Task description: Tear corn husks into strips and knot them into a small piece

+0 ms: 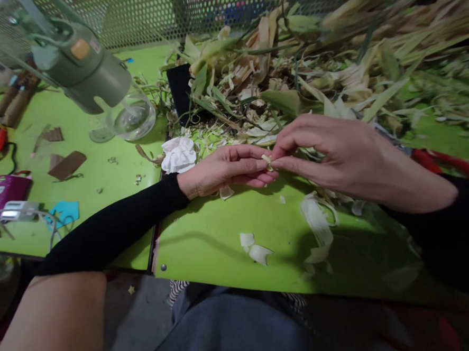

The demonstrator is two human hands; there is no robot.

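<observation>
Both hands meet over the green table. My left hand [234, 168] pinches a small pale yellow-green piece of husk [267, 162] between thumb and fingers. From the right, the thumb and index finger of my right hand [332, 156] close on the same small piece. Its exact shape is partly covered by the fingertips. Below the hands, pale husk scraps [259, 253] and a curled strip [318, 220] lie on the table. A crumpled white tissue [178, 154] is just beyond my left wrist.
Behind the hands spreads a large heap of corn husks [292, 82], with a black phone [179, 91] at its left. A green-grey lamp or bottle-like device [84, 63], a clear cup [133, 118] and a purple power strip [7, 194] stand left. Red-handled pliers [452, 165] lie right.
</observation>
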